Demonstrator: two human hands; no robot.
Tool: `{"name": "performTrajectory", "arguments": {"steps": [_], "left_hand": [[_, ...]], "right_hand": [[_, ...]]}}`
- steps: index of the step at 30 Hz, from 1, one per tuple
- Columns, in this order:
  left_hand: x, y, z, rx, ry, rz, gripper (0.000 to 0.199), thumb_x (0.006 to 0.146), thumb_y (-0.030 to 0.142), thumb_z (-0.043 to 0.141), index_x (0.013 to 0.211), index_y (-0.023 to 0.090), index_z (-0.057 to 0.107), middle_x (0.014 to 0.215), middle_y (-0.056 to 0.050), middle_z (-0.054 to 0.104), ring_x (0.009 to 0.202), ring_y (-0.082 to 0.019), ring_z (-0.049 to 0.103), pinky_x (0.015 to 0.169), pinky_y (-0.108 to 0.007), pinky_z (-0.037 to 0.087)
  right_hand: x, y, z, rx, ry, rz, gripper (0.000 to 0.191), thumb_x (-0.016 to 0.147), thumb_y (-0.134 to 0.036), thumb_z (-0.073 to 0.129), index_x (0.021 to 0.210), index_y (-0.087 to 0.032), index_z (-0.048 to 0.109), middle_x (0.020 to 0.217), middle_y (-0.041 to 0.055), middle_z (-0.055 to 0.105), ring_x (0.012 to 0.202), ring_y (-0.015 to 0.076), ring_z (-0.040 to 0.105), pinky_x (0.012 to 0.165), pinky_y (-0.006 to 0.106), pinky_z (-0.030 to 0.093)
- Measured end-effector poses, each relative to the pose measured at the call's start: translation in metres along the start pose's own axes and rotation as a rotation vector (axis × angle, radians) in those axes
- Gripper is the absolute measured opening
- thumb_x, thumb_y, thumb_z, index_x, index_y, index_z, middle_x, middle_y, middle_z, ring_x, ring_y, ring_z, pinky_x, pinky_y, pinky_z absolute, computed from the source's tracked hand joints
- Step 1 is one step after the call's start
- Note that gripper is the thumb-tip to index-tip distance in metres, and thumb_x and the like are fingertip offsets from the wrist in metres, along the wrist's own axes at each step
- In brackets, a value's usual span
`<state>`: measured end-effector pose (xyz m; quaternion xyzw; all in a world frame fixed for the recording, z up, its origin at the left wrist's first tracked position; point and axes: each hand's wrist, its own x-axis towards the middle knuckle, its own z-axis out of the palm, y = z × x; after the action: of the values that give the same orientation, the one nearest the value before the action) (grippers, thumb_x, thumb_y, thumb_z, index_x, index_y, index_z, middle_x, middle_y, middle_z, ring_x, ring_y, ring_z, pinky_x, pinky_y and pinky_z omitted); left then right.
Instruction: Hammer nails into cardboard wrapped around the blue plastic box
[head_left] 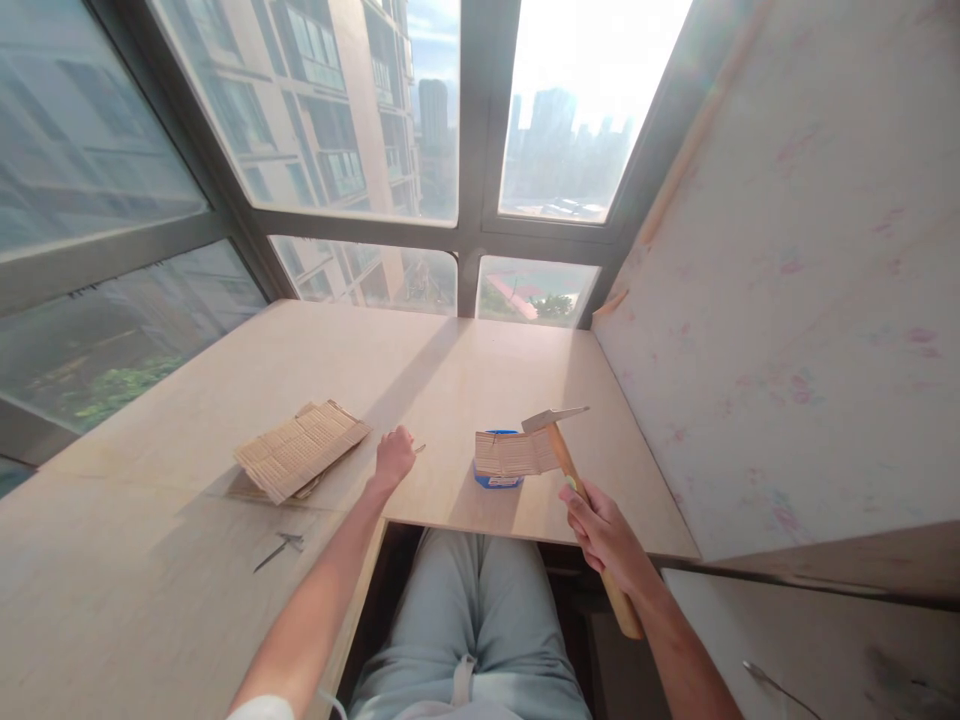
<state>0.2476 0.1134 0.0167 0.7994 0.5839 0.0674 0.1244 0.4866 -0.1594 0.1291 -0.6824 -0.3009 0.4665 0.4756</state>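
My right hand [604,530] grips the wooden handle of a hammer [574,465], its metal head raised over the right end of a corrugated cardboard piece [517,455]. That cardboard rests on top of a blue round container [499,482]. A thin dark nail [494,438] appears to stand at the cardboard's back left. Closed above the tabletop, left of the container, my left hand [395,456] has a thin tip sticking out of its fingers, which looks like a nail [421,448]. Several loose nails [281,547] lie on the table nearer me, at left.
A stack of corrugated cardboard pieces [304,450] lies on the left of the wooden tabletop [420,360]. Windows [360,270] border the back and left; a patterned wall [787,300] rises at right. My legs [476,600] are below the table's front edge.
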Motion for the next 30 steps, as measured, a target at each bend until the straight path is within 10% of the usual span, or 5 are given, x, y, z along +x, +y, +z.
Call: {"name": "performTrajectory", "arguments": {"steps": [8,15,30], "left_hand": [[-0.004,0.069,-0.048,-0.927,0.031,0.271,0.028,0.086,0.031,0.050,0.105,0.014,0.064,0.083,-0.005,0.066,0.071,-0.015,0.059,0.067,-0.026,0.046],[0.001,0.137,-0.052,-0.975,-0.028,0.461,0.028,0.080,0.041,0.064,0.086,0.015,0.071,0.083,-0.006,0.072,0.077,-0.017,0.064,0.071,-0.029,0.048],[0.004,0.134,-0.015,-0.891,0.025,0.618,0.029,0.080,0.030,0.066,0.106,0.018,0.063,0.086,-0.002,0.071,0.083,-0.017,0.066,0.086,-0.033,0.048]], "right_hand": [[0.001,-0.007,0.003,0.036,0.009,0.019,0.045,0.081,-0.063,0.057,0.085,-0.022,0.040,0.056,-0.0116,0.033,0.034,0.0019,0.021,0.023,0.012,0.022],[-0.002,-0.004,0.001,0.061,-0.003,0.026,0.045,0.080,-0.064,0.057,0.084,-0.022,0.039,0.055,-0.0118,0.032,0.034,0.0021,0.022,0.023,0.012,0.023],[0.010,0.002,-0.003,0.098,-0.033,0.029,0.042,0.082,-0.062,0.055,0.084,-0.022,0.040,0.055,-0.0117,0.033,0.033,0.0022,0.021,0.023,0.012,0.023]]}}
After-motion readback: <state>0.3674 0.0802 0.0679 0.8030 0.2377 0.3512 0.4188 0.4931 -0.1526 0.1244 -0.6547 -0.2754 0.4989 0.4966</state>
